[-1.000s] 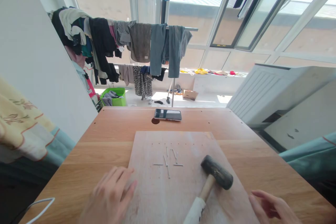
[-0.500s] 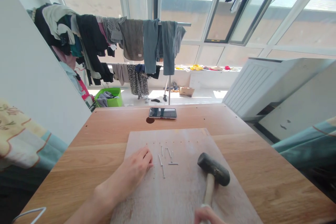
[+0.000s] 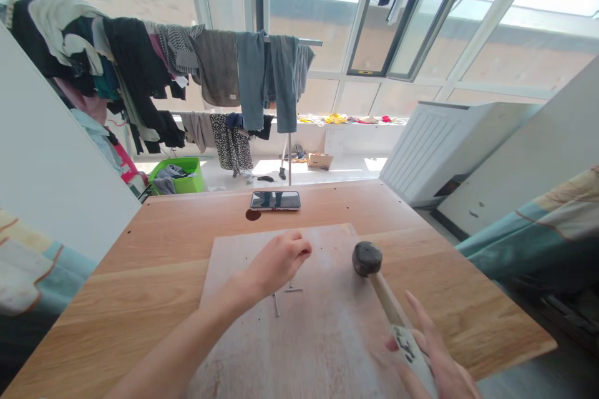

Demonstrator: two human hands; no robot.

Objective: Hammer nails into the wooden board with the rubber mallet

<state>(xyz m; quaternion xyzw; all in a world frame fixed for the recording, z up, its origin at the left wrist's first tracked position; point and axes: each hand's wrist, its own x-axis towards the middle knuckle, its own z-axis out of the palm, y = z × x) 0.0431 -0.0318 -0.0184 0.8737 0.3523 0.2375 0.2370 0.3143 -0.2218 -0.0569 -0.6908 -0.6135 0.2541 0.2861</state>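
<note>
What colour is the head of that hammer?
The hammer has a black head, clearest in the head view.

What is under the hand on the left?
Under the left hand lies the wooden board, with loose nails peeking out beside it. Whatever sits right beneath it is hidden.

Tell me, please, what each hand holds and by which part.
The right hand holds the mallet by the wrapped end of its handle. Whether the left hand, over the nails, pinches one cannot be told.
</note>
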